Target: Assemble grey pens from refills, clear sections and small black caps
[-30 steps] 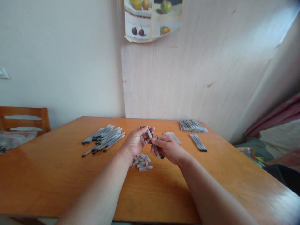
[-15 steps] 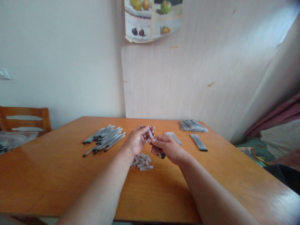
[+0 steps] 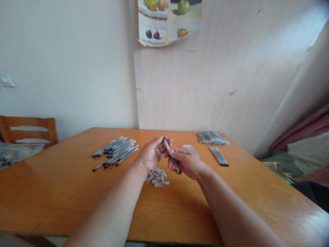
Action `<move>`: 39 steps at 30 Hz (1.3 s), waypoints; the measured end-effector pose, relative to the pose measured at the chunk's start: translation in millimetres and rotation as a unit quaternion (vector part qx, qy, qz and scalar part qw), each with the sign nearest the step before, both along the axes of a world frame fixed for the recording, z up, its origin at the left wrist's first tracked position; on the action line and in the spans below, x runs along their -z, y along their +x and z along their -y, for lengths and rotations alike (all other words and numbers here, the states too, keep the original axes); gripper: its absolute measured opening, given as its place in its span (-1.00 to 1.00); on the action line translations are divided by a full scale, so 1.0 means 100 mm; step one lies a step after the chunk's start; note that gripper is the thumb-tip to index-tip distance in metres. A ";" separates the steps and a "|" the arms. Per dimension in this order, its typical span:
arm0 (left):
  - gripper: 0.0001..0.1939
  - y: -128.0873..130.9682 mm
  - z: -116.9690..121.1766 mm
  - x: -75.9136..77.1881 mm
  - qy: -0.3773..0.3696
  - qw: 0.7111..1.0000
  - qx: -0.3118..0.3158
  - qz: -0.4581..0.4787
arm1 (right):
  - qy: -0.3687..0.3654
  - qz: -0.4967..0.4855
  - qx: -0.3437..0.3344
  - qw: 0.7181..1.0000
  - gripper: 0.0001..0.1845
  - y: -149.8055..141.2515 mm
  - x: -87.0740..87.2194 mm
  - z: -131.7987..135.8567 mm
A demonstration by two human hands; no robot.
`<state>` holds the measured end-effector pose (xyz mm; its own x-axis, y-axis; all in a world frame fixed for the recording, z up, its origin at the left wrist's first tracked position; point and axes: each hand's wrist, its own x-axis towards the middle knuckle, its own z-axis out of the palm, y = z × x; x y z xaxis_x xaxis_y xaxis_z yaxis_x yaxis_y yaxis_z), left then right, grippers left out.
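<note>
Above the middle of the table, my right hand [image 3: 185,161] is closed around a slim grey pen [image 3: 174,164], its thumb pressed on the barrel. The pen slants from upper left to lower right. At its upper end, the thumb and fingers of my left hand [image 3: 151,154] close on the whitish tip section. Just below my hands lies a loose pile of small translucent pen caps [image 3: 157,178]. A black pen end shows under my right hand; whether it belongs to another pen, I cannot tell. Behind that hand, a row of pale pens [image 3: 190,150] is partly hidden.
A scattered heap of grey pens with black ends [image 3: 118,151] lies at left on the wooden table [image 3: 77,199]. Toward the right are a small row of pens [image 3: 219,156] and a larger bundle [image 3: 213,138]. A wooden chair [image 3: 28,132] stands beyond the left edge.
The pen now lies more in line between my two hands, with its lower end showing more plainly under my right hand. My fingers have shifted slightly; the piles look unchanged.
</note>
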<state>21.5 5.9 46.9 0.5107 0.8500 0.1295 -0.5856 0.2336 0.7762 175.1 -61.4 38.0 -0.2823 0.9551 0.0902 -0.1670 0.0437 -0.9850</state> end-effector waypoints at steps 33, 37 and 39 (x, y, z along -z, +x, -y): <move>-0.86 -0.02 0.01 -0.01 0.022 1.000 0.006 0.011 | -0.029 -0.081 -0.043 0.995 -0.69 -0.05 0.00 0.00; -0.81 -0.01 -0.03 0.03 0.016 1.000 0.003 0.013 | -0.032 -0.093 -0.037 0.995 -0.70 -0.02 0.03 -0.03; -0.75 0.00 -0.06 0.05 0.014 1.000 0.003 0.003 | -0.029 -0.090 -0.033 0.995 -0.70 0.00 0.05 -0.05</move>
<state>21.6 11.5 41.9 0.5155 0.8427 0.1553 -0.5885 0.2164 0.7790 175.1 -56.3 33.3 -0.3287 0.9401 0.0907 -0.3416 -0.0288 -0.9394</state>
